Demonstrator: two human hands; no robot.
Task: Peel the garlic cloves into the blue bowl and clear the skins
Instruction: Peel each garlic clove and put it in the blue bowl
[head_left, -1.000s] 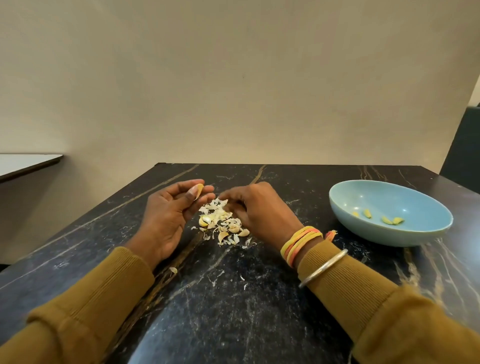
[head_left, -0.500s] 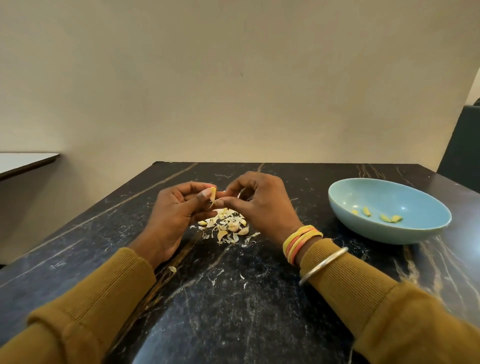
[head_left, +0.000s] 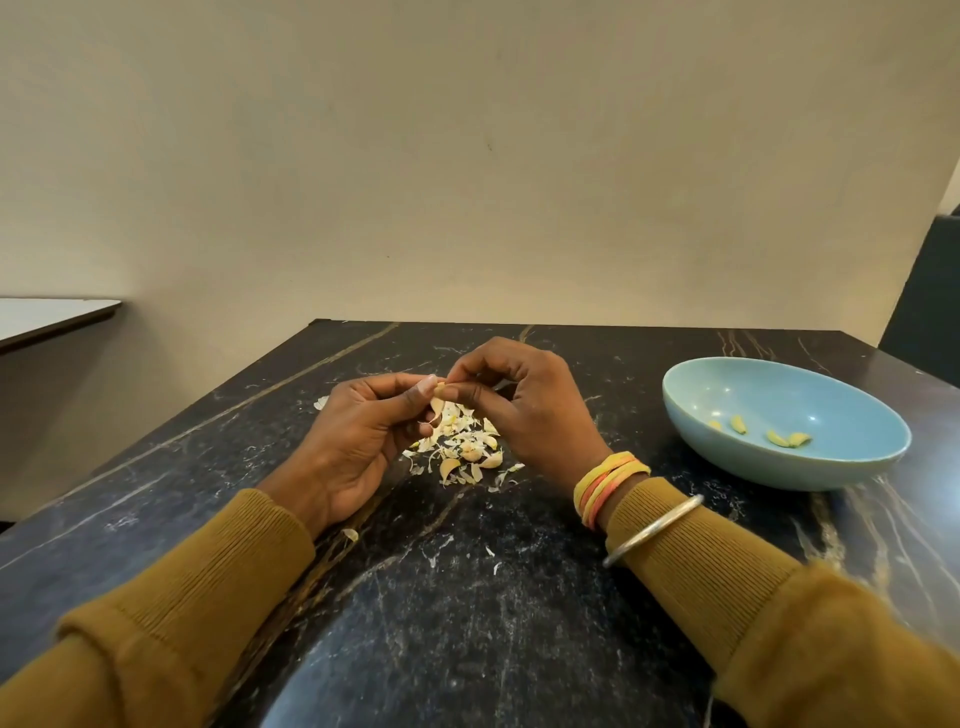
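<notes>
A small garlic clove (head_left: 439, 390) is pinched between my left hand (head_left: 358, 441) and my right hand (head_left: 524, 410), both raised a little above the table. The fingertips of both hands meet on it. Under them lies a pile of garlic skins and cloves (head_left: 460, 447) on the black marble table (head_left: 467, 597). The blue bowl (head_left: 779, 421) stands to the right of my right hand, with several peeled cloves (head_left: 779, 438) lying in its bottom.
Loose skin flakes lie on the table at the left of my left hand (head_left: 321, 401), by my left wrist (head_left: 350, 534) and nearer me (head_left: 462, 551). A wall runs behind the table's far edge. A pale tabletop (head_left: 47, 317) stands at the far left, a dark chair (head_left: 930, 291) at the far right.
My right hand rose from the pile and met my left hand. Both hands lifted slightly and now pinch the clove that my left hand alone held before.
</notes>
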